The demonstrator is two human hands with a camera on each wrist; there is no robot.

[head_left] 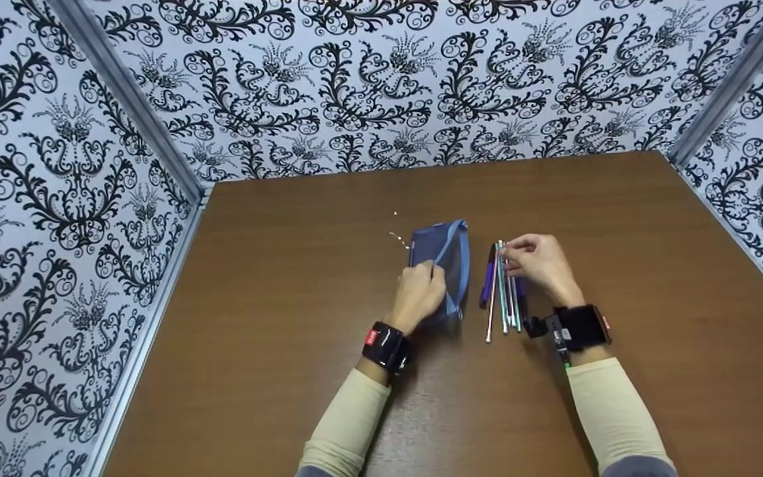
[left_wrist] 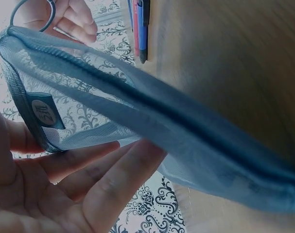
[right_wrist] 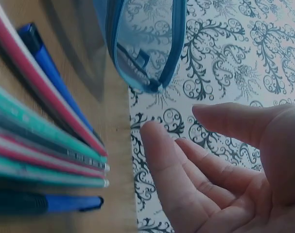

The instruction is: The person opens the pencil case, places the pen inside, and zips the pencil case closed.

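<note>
A blue mesh pencil case (head_left: 428, 244) stands near the middle of the table, its zipped mouth gaping toward the right. My left hand (head_left: 418, 295) grips its near side; in the left wrist view the fingers lie against the mesh (left_wrist: 94, 131) beside a small dark label (left_wrist: 46, 111). To the right of the case lie several pencils (head_left: 502, 298), pink and green striped, with a blue pen (right_wrist: 60, 77) on one side and another dark-and-blue pen (right_wrist: 72, 203) on the other. Over their far ends hovers my right hand (head_left: 544, 262), thumb and index finger apart with nothing between them.
The brown wooden table (head_left: 275, 278) meets patterned black-and-white walls (head_left: 368, 86) at the back and sides. Small white specks (head_left: 400, 238) show just left of the pencil case. Both wrists wear black camera straps (head_left: 583, 328).
</note>
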